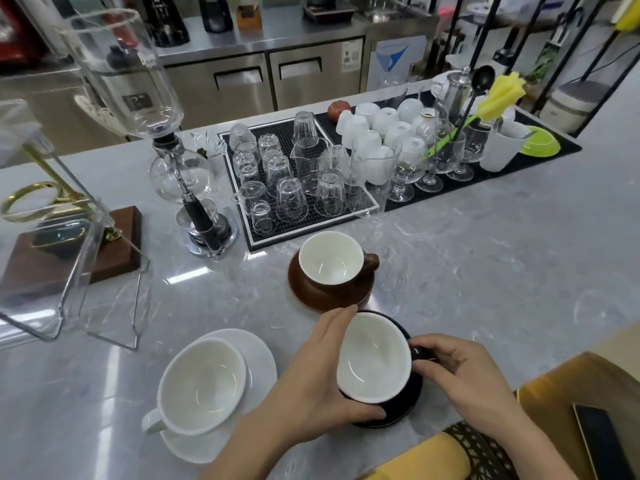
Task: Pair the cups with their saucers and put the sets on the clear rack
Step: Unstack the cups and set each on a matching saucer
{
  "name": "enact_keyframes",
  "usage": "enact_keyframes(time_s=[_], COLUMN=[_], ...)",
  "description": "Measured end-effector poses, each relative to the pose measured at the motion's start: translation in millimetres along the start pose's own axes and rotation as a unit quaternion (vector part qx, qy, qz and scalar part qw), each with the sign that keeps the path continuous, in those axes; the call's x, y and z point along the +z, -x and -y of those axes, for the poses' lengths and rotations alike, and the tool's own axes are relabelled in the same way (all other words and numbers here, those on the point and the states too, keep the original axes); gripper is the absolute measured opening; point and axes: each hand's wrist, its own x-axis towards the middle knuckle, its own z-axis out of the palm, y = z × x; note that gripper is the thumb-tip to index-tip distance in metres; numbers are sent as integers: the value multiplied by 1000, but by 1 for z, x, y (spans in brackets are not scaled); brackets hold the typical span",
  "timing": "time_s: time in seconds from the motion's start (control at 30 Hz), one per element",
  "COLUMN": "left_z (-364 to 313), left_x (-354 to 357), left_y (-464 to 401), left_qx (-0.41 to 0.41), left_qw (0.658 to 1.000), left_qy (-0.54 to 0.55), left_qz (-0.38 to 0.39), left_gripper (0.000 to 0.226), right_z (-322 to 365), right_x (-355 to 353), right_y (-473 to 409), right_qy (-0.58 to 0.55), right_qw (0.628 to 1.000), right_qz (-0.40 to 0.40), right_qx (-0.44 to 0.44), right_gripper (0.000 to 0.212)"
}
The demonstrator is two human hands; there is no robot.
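A black cup [374, 358] with a white inside sits on a black saucer [401, 410] near the counter's front edge. My left hand [318, 372] wraps the cup's left side. My right hand [457, 368] pinches its handle on the right. Behind them, a brown cup [330, 258] rests on a brown saucer [325, 296]. To the left, a white cup [202, 386] stands on a white saucer [256, 351]. The clear rack [74, 271] stands at the far left, over a wooden base.
A glass siphon coffee maker [180, 168] stands behind the white set. Black mats [256, 233] at the back carry several upturned glasses, white cups and stemmed glasses. A dark phone [602, 441] lies at the lower right, by the yellow sleeve.
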Motion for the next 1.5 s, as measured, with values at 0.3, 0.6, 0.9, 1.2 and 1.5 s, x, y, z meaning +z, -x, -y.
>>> enact_keyframes(time_s=[0.3, 0.6, 0.9, 1.2, 1.5], left_z=[7, 3, 7, 13, 10], left_x=[5, 1, -1, 6, 9], left_y=[-3, -7, -9, -3, 8], left_qx=[-22, -19, -40, -62, -103], left_qw=[999, 999, 998, 997, 991], left_qy=[-1, 3, 13, 38, 63], left_qz=[24, 43, 57, 35, -55], left_gripper=[121, 119, 121, 122, 93], right_z=[-7, -12, -18, -18, -15], right_x=[-1, -7, -12, -13, -10], right_y=[-1, 0, -1, -4, -2], right_qy=[16, 148, 135, 132, 50], right_qw=[1000, 987, 990, 990, 998], right_qz=[-6, -8, 5, 12, -24], right_qx=[0, -58, -52, -52, 15], right_gripper=[53, 48, 37, 39, 26])
